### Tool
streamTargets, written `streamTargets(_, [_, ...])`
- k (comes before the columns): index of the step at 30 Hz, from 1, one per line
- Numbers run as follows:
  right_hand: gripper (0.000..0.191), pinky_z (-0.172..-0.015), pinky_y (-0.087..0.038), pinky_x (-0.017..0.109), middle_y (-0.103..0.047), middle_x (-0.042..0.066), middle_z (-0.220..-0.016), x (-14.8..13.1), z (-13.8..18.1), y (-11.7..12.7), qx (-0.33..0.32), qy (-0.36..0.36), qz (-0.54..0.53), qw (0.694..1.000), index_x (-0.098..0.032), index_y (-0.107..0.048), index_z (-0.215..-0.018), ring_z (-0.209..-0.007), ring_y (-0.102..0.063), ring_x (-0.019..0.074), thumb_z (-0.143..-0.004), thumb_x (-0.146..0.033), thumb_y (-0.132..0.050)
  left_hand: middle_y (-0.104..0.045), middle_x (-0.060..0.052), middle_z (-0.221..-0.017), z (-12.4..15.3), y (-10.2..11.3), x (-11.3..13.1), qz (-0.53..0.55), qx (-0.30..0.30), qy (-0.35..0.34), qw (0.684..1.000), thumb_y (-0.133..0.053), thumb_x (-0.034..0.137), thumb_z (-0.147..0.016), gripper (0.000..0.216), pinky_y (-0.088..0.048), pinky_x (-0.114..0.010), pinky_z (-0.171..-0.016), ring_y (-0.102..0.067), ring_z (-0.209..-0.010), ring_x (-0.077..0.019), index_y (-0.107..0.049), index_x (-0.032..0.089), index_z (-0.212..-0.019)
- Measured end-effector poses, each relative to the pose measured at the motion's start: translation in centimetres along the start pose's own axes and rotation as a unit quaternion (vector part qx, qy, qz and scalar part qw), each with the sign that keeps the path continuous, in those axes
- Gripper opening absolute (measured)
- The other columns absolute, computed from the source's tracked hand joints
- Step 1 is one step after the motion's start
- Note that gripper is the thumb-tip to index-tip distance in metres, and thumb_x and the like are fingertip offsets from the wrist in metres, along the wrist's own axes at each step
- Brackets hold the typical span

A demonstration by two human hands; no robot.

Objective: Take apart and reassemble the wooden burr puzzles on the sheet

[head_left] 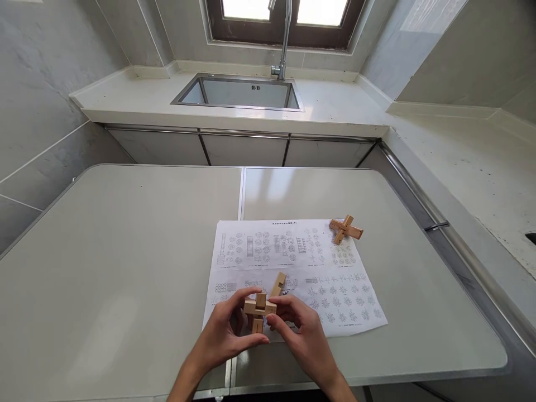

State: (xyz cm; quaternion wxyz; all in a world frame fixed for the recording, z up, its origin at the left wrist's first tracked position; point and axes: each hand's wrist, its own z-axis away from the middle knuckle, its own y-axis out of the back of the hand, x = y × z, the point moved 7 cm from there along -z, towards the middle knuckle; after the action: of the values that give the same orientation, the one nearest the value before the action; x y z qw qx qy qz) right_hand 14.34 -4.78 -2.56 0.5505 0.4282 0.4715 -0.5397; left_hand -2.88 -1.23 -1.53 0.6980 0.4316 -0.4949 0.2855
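Observation:
Between my two hands is a wooden interlocking puzzle (260, 306), made of several notched sticks joined crosswise. My left hand (228, 324) grips it from the left, with fingers along the top and the thumb below. On the other side my right hand (299, 326) pinches its right end between thumb and forefinger. Just behind the puzzle lies a loose notched wooden stick (278, 283) on a printed instruction sheet (268, 270). The fingers hide parts of the puzzle's sides.
A second wooden puzzle piece group (345, 229), cross-shaped, rests on the sheet's far right corner. The sheet lies on a pale folding table (125, 251) with a centre seam. Beyond the table stand a counter (335, 103), a sink (238, 92) and a tap (285, 50).

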Motion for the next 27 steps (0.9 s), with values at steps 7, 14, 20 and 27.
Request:
streamTargets(7, [0.028, -0.077, -0.064, 0.033, -0.079, 0.007, -0.097, -0.1, 0.4, 0.0, 0.017, 0.007, 0.027, 0.999, -0.024, -0.073, -0.117, -0.085, -0.078, 0.0234, -0.1, -0.046, -0.07, -0.07, 0.001, -0.088, 0.1, 0.0, -0.2, 0.001, -0.023, 0.011, 1.0, -0.095, 0.05, -0.07, 0.073, -0.049, -0.022, -0.061, -0.06, -0.07, -0.0154, -0.062, 0.027, -0.131])
streamTargets(14, [0.028, -0.075, -0.063, 0.033, -0.079, 0.006, -0.094, -0.5, 0.6, -0.1, 0.022, 0.024, 0.058, 0.998, -0.023, -0.072, -0.117, -0.083, -0.077, 0.0228, -0.102, -0.047, -0.068, -0.069, -0.001, -0.092, 0.0, 0.0, -0.3, 0.015, -0.019, 0.005, 1.0, -0.096, 0.052, -0.066, 0.073, -0.049, -0.023, -0.06, -0.059, -0.07, -0.0154, -0.063, 0.025, -0.126])
streamTargets(20, [0.023, -0.071, -0.061, 0.031, -0.074, 0.007, -0.108, -1.3, 0.9, 0.9, 0.089, 0.07, 0.127, 0.985, -0.026, -0.069, -0.119, -0.085, -0.072, 0.0206, -0.106, -0.043, -0.06, -0.069, -0.001, -0.093, 0.0, 0.3, -0.4, 0.025, 0.003, 0.036, 0.999, -0.095, 0.049, -0.07, 0.072, -0.047, -0.023, -0.059, -0.056, -0.068, -0.0141, -0.06, 0.024, -0.127])
streamTargets(27, [0.02, -0.073, -0.058, 0.036, -0.067, 0.008, -0.107, -1.5, 0.4, 1.6, 0.122, 0.111, 0.212, 0.963, -0.028, -0.066, -0.122, -0.087, -0.067, 0.0243, -0.105, -0.037, -0.06, -0.073, -0.007, -0.112, 0.1, 0.6, -0.6, 0.052, 0.018, 0.044, 0.997, -0.096, 0.049, -0.068, 0.073, -0.054, -0.027, -0.069, -0.067, -0.085, -0.0205, -0.062, 0.024, -0.127])
